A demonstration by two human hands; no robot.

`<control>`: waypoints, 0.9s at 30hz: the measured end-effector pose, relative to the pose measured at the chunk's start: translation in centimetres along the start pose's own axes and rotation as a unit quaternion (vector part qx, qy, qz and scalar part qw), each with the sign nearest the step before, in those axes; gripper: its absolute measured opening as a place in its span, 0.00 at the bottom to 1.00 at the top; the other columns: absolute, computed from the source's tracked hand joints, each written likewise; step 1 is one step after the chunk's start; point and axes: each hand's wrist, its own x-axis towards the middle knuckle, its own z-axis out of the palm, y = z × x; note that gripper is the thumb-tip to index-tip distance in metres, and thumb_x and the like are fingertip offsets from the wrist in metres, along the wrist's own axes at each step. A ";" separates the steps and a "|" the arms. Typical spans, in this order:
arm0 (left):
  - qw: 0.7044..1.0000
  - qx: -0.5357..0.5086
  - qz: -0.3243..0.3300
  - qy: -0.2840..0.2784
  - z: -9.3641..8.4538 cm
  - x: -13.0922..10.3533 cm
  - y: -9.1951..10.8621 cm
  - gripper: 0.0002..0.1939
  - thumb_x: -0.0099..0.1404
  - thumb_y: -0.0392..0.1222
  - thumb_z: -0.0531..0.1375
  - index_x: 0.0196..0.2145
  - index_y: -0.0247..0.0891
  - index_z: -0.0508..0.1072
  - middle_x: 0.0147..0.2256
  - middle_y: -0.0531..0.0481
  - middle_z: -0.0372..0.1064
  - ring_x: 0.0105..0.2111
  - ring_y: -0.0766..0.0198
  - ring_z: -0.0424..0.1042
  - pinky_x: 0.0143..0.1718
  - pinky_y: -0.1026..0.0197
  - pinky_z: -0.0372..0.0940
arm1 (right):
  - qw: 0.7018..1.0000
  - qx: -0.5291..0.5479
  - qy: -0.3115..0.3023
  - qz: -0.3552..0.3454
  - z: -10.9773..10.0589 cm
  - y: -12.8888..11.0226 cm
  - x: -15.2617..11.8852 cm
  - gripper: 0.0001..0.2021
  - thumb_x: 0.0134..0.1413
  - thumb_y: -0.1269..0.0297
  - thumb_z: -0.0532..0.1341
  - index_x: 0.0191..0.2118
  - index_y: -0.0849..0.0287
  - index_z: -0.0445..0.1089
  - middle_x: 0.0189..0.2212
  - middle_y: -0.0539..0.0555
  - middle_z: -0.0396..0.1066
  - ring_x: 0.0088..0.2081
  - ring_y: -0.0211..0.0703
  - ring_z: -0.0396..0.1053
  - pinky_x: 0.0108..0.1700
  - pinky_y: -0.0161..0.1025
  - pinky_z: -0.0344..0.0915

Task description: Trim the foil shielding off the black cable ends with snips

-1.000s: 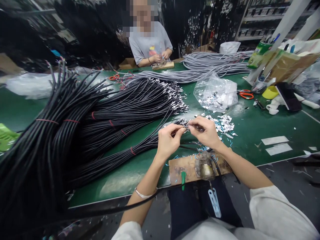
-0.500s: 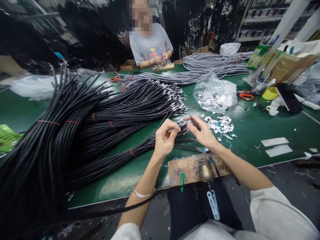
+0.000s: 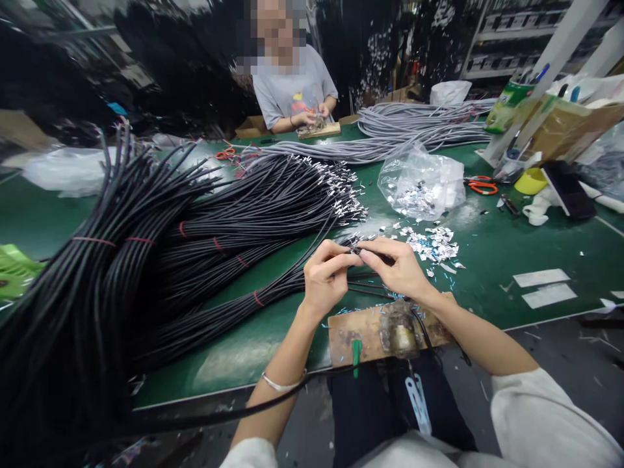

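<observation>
My left hand (image 3: 327, 276) is closed, its thumb and forefinger pinching the stripped end of a black cable (image 3: 355, 250). Against it, my right hand (image 3: 398, 268) has thumb and forefinger closed on the same cable end. A dark shape shows under the right fingers; most of it is hidden by the hand. Beneath and left of the hands runs a bundle of black cables (image 3: 229, 315) tied with a red band. Behind it lie thicker bundles of black cables (image 3: 263, 195) with bare, silvery ends pointing right.
Foil scraps (image 3: 433, 247) lie right of my hands, near a clear plastic bag (image 3: 422, 182). A wooden board (image 3: 341, 331) with a metal fixture sits at the table's front edge. Orange-handled scissors (image 3: 482, 185) and a phone (image 3: 568, 188) are farther right. Across the table, a person (image 3: 295, 84) works beside grey cables (image 3: 414, 120).
My hands have come together at the cable end. The dark pointed tool that stuck up from my right hand no longer shows clearly; the right fingers now press toward the left fingertips.
</observation>
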 end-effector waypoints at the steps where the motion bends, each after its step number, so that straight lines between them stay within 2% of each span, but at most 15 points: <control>1: 1.000 0.001 0.003 -0.001 0.0 0.0 0.0 0.13 0.60 0.25 0.56 0.29 0.40 0.77 0.30 0.52 0.64 0.31 0.70 0.67 0.29 0.66 0.63 | 1.000 0.000 0.001 0.000 0.0 0.0 0.0 0.12 0.58 0.62 0.58 0.43 0.58 0.75 0.31 0.53 0.74 0.31 0.38 0.69 0.35 0.37 0.65; 8: 1.000 0.009 0.011 0.006 0.0 0.0 0.1 0.13 0.59 0.23 0.57 0.30 0.39 0.76 0.30 0.53 0.64 0.31 0.70 0.67 0.30 0.67 0.63 | 1.000 -0.011 -0.001 0.009 -0.2 -0.4 0.1 0.11 0.57 0.63 0.58 0.42 0.59 0.76 0.32 0.54 0.76 0.31 0.38 0.70 0.35 0.37 0.65; 22: 1.000 0.024 0.004 0.006 0.0 0.0 0.3 0.12 0.60 0.26 0.56 0.29 0.40 0.76 0.29 0.52 0.66 0.30 0.70 0.68 0.30 0.67 0.64 | 1.000 0.011 0.004 0.022 0.0 -0.2 0.1 0.11 0.56 0.62 0.59 0.40 0.59 0.77 0.35 0.54 0.77 0.33 0.39 0.72 0.37 0.38 0.67; 24: 1.000 0.017 -0.014 -0.004 0.0 0.2 0.5 0.12 0.60 0.26 0.57 0.33 0.40 0.75 0.30 0.53 0.67 0.30 0.70 0.68 0.31 0.66 0.65 | 0.999 0.021 0.012 0.028 0.1 -0.1 0.1 0.11 0.56 0.62 0.59 0.40 0.59 0.77 0.35 0.55 0.77 0.33 0.39 0.72 0.37 0.39 0.67; 27: 0.995 0.017 -0.099 -0.010 0.1 0.3 0.5 0.13 0.59 0.31 0.60 0.43 0.39 0.71 0.32 0.52 0.70 0.31 0.69 0.70 0.33 0.65 0.67 | 0.999 0.018 0.032 0.035 0.3 0.1 0.0 0.11 0.56 0.62 0.59 0.40 0.58 0.77 0.34 0.55 0.77 0.34 0.40 0.71 0.38 0.40 0.67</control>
